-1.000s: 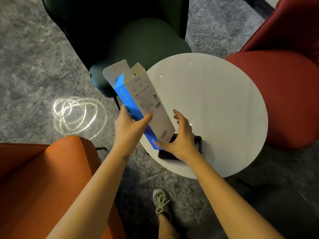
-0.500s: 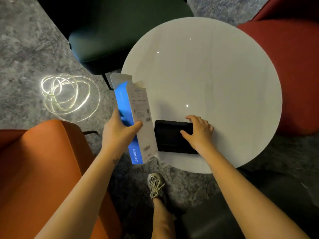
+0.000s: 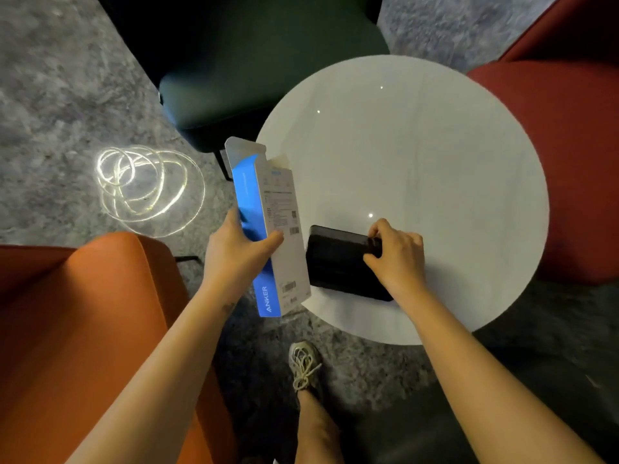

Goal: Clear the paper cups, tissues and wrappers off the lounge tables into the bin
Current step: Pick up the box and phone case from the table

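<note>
Right hand [image 3: 395,257] has curled its fingers over the far end of the black slab [image 3: 335,262] on the round white table [image 3: 435,155].
Left hand [image 3: 234,252] grips the open-flapped Anker box [image 3: 269,226], thumb opposing fingers, beside the slab at the table's edge; box contents hidden, slab's identity unclear.

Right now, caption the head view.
Left hand holds a blue box; right hand grips a black case on the table.

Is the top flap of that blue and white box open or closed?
Open: on the box the top flap sticks straight up, untucked.
</note>
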Demonstrator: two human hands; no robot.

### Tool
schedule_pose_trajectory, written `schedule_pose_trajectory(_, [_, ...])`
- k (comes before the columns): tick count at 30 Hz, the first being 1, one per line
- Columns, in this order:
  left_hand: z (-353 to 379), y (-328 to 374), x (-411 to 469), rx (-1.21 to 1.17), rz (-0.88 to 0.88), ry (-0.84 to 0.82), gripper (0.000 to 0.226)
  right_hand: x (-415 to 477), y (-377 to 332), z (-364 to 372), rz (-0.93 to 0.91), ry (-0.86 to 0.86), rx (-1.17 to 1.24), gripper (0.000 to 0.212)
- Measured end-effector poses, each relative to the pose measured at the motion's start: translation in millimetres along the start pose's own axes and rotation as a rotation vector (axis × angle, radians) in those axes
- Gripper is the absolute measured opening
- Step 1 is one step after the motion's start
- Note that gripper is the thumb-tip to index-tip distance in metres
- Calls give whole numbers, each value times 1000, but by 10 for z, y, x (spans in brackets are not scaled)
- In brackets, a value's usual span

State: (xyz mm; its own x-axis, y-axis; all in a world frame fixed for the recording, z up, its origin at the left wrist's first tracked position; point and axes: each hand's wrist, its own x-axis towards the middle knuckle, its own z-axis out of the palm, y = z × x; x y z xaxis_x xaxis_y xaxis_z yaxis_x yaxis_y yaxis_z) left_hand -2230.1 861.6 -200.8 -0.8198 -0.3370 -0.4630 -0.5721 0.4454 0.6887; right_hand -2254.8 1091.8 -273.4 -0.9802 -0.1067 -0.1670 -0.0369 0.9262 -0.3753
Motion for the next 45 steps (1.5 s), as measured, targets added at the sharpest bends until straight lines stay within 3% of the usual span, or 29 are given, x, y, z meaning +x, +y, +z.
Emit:
schedule_pose_trajectory(9, [-791,315,-324,-18,49,187,37,110,-874,-763,-60,80,252,32])
schedule_pose_trajectory(16, [-1790,148,-821,-103,13,468,31,23,-2206,-1226,-345,165,342,30])
schedule_pose_trajectory(22, [-2954,-286,-1883,-105,20,786,28,-678,-3589,-1515,-651,158,453,32])
schedule_pose_trajectory(28, [-3953,-1189,-3633,-94,-77,1074,36,-2167,-5014,-1537,-971,85,561,34])
schedule_pose_trajectory(32, [-4278,-2009,-5050,-130,-247,1261,38,-3595,-5748,-1286,-1173,-33,622,33])
schedule_pose_trajectory(39, [-4246,-3291,-7467,-250,-527,1583,42,-6218,-6588,-649,-1457,-301,671,32])
schedule_pose_trajectory(45, [-3691,-4068,-9136,-217,-959,1777,47,-8182,-6806,-95,-1688,-618,672,29])
